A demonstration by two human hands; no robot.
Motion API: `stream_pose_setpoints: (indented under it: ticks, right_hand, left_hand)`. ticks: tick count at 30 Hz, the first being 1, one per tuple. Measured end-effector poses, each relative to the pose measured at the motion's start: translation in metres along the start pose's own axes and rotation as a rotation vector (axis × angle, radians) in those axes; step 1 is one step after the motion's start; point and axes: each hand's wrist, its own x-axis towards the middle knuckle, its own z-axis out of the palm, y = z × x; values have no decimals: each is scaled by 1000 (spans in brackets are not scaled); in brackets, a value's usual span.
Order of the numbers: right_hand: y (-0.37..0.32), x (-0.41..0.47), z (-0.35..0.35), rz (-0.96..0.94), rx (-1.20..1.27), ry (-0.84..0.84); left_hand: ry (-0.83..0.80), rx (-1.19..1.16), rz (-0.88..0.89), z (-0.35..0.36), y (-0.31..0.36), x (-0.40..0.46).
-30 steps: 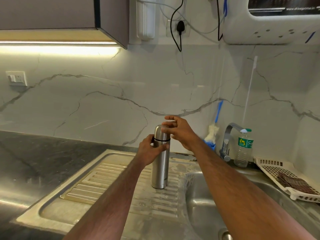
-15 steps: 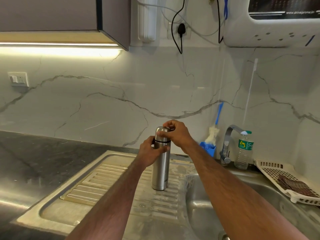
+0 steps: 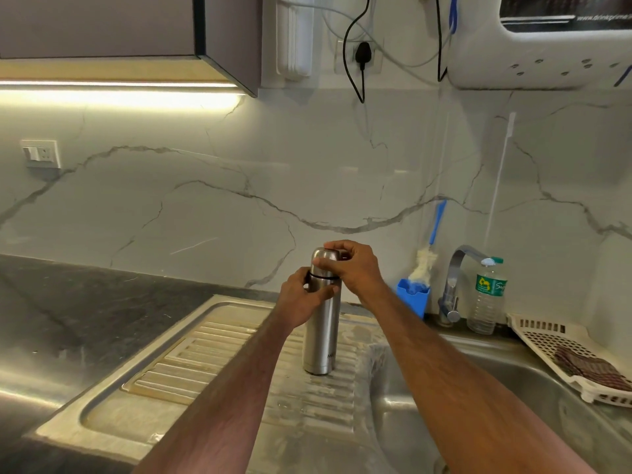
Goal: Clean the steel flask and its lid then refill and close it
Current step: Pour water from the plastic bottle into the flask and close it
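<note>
1. Steel cylindrical flask (image 3: 320, 336) stands upright on the ribbed steel draining board (image 3: 212, 350), centre frame.
2. Left hand (image 3: 302, 297) grips its upper body.
3. Right hand (image 3: 355, 270) curls round the rounded steel lid (image 3: 323, 260) on top.

A single wide-angle view from the person's head looks forward and down across the counter (image 3: 68, 319) toward the marble wall (image 3: 239, 172). Both forearms reach in from the bottom edge, close to the lens; the sink (image 3: 513, 381) sits lower right, the cabinet (image 3: 102, 25) upper left.
</note>
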Motion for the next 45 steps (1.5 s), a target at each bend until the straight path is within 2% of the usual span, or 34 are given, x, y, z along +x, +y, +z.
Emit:
stream_pose_setpoints:
  ticks: [3,5,8,10,15,17,19,27,33,39,45]
  right_hand:
    - [-4,-4,5,-49,-108,41]
    - [-10,-2,0,-10,-35,-106]
    - [-13,3,-14,100,84,-432]
    - [-7,6,-18,86,115,-497]
    - [6,-3,-5,-31,182,-257]
    - [7,-2,6,-36,73,-105]
    - [6,-4,15,-43,-31,-25]
    - [4,-19,7,-118,-69,-101]
    - [12,-22,4,-164,-52,-154]
    - [22,-23,18,-217,-47,-9]
    - [22,-25,33,-186,-79,88]
  left_hand:
    - [-27,2,-13,0,-2,-1]
    - [-58,2,-25,-3,-3,0]
    - [-109,-24,-41,-8,-3,0]
    - [-126,-43,-48,-9,-6,1]
    - [-17,-18,-20,1,-5,-2]
    - [23,-8,-28,4,-5,-2]
    - [28,-1,-32,4,-5,-3]
    - [-12,-2,-44,0,2,-16]
    - [27,39,-43,5,3,-12]
    - [63,43,-24,10,-2,-12]
    - [59,79,-19,7,-5,-8]
